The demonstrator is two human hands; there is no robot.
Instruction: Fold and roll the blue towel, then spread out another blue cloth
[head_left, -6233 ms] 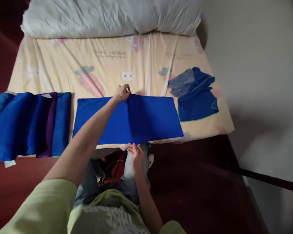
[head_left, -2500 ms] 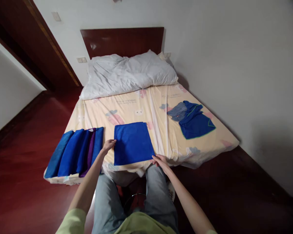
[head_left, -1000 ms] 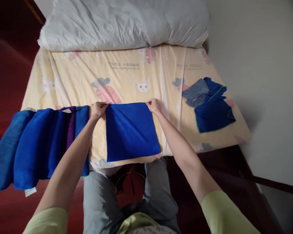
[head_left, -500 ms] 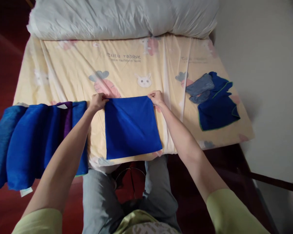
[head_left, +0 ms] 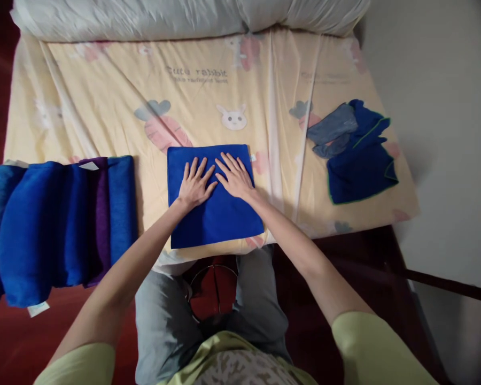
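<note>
A blue cloth [head_left: 216, 222] lies spread out as a rough square near the front edge of the bed, with a small pale tag [head_left: 253, 158] at its right side. My left hand [head_left: 195, 184] rests flat on its upper left part, fingers spread. On the upper right part lies my right hand [head_left: 235, 175], also flat with its fingers apart. Neither hand grips anything. The two hands are close together but apart at the fingertips.
Several folded blue cloths [head_left: 28, 230] and a purple one [head_left: 98, 219] hang over the bed's left front edge. Crumpled dark blue cloths [head_left: 358, 174] and a grey-blue one [head_left: 332, 128] lie at the right. A pale rolled quilt [head_left: 144, 18] spans the back of the patterned bedsheet [head_left: 116, 85].
Both hands have let go of the cloth's far corners and moved inward and nearer, onto its surface, with fingers now spread. The view has shifted slightly.
</note>
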